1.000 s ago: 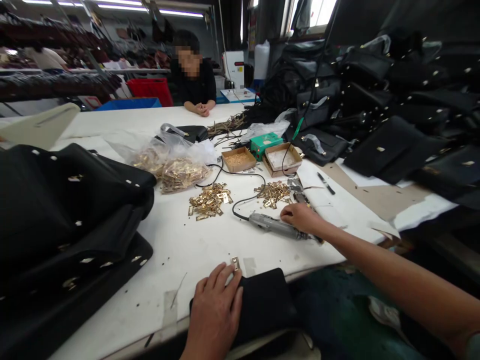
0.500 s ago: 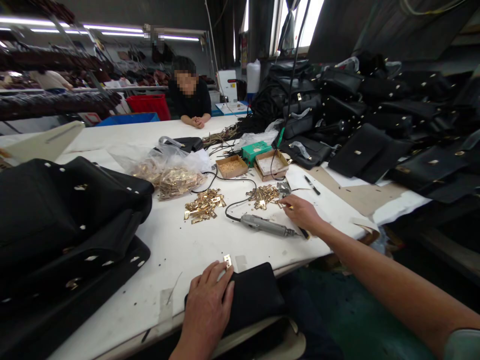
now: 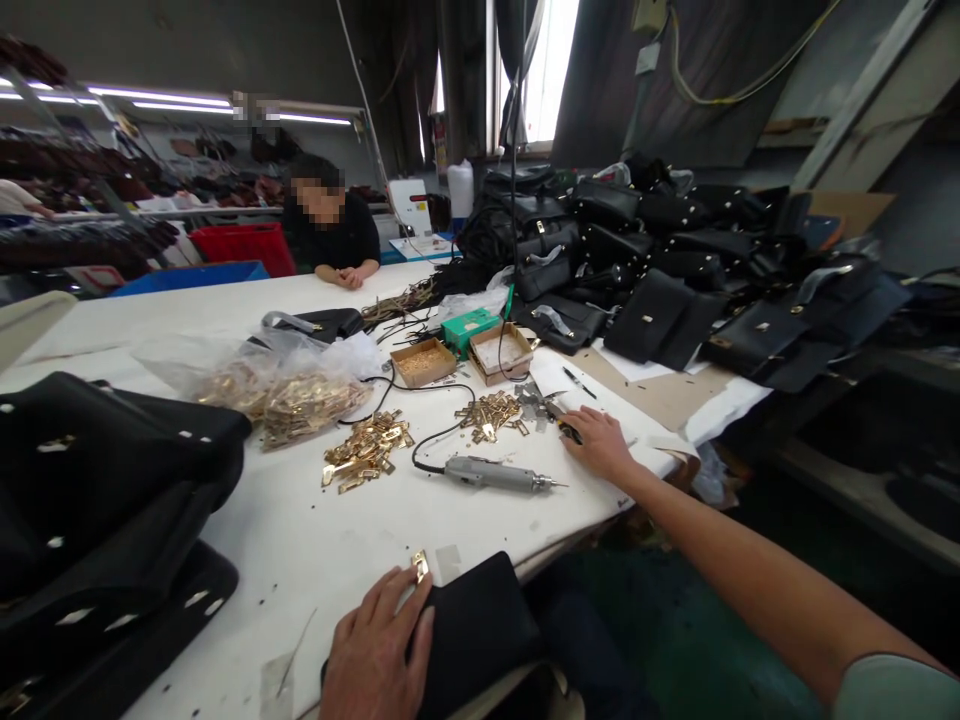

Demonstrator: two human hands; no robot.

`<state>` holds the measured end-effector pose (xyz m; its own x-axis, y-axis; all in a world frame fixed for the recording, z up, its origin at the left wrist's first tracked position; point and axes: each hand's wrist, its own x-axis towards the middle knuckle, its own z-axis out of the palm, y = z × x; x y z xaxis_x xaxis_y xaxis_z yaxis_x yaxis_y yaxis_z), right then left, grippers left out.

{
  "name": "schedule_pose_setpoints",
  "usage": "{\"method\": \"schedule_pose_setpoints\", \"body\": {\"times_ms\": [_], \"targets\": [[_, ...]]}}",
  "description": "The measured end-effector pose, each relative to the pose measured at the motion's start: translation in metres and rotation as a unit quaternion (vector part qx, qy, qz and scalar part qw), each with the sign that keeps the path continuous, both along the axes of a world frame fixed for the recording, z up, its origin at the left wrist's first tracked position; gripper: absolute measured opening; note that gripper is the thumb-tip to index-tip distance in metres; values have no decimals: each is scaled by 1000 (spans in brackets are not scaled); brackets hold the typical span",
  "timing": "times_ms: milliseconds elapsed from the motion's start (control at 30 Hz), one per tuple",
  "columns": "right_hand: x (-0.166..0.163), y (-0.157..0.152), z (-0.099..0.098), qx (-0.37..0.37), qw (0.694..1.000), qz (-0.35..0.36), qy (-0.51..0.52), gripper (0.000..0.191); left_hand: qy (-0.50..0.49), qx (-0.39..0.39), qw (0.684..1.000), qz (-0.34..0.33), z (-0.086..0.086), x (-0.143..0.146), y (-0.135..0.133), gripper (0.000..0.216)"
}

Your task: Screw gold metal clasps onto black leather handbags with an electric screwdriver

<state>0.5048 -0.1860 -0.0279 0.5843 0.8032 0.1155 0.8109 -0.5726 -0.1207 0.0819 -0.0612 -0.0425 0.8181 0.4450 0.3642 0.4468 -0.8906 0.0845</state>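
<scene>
gold plate held down at a black panel's edge

a small gold plate (image 3: 419, 566) is touched by the fingertips of the left hand (image 3: 384, 645), at the far edge of a black panel (image 3: 484, 625) by the near side of the white table (image 3: 292, 540). the left fingers are stretched out flat, the thumb set apart from the forefinger, and nothing is seen to be clasped.

the right hand (image 3: 598, 446) is laid over a dark-handled tool (image 3: 568, 428), by which it is partly hidden; whether the fingers are clamped on it cannot be told.

between the hands a grey electric screwdriver (image 3: 495, 473) is laid on its side, its bit pointed toward the right arm. beyond it, gold plates are heaped in two piles, a left one (image 3: 367, 448) and a right one (image 3: 491, 415). farther back, small gold pieces are held in a cardboard box (image 3: 431, 379), near which a green box (image 3: 466, 329) is placed.

black leatherwork (image 3: 127, 470) is stacked at the left, and black bags (image 3: 652, 318) are piled at the far right. across the table, a person (image 3: 341, 235) is seen with hands joined.
</scene>
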Motion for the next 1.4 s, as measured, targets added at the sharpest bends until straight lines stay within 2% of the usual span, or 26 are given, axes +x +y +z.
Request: {"method": "schedule_pose_setpoints", "body": {"times_ms": [133,233,333,400,467,533,600,667,800,867,900,1000,1033,1067,1133,1267,1400], "targets": [[22,-7,1,1,1000,-14,-12,44,-7,-2,1000,2,2,2,0,32],[19,-7,3,23,999,-15,-25,42,5,-19,1000,10,5,2,-3,33],[-8,2,9,103,995,16,-10,37,12,-36,999,15,10,2,-8,34],[-38,15,14,138,986,91,34,36,18,-51,998,20,13,3,-11,34],[-70,31,19,111,977,171,64,39,25,-66,997,27,16,4,-13,34],[-98,47,21,37,976,206,64,43,30,-76,996,32,18,4,-15,34],[-115,58,21,-29,977,204,54,41,31,-82,996,34,19,5,-16,35],[-120,63,22,-45,977,199,60,33,28,-87,995,36,20,5,-17,35],[-101,60,38,68,970,166,164,26,28,-95,994,36,22,6,-18,35],[-85,59,51,150,943,107,278,32,34,-100,994,38,22,6,-17,34],[-78,59,57,192,915,76,347,37,36,-104,993,39,22,6,-17,34],[-63,65,65,321,789,16,523,44,37,-111,992,39,20,6,-16,34],[-61,68,64,359,754,4,549,44,35,-112,992,38,19,6,-16,33],[-61,70,61,389,733,-7,558,42,32,-112,992,37,18,7,-15,33],[-63,73,52,428,728,-34,534,42,29,-112,993,33,16,7,-15,34],[-70,79,39,452,755,-56,472,42,30,-114,993,31,16,7,-15,34],[-71,92,38,497,723,-40,478,37,34,-109,993,33,17,7,-15,34]]}}
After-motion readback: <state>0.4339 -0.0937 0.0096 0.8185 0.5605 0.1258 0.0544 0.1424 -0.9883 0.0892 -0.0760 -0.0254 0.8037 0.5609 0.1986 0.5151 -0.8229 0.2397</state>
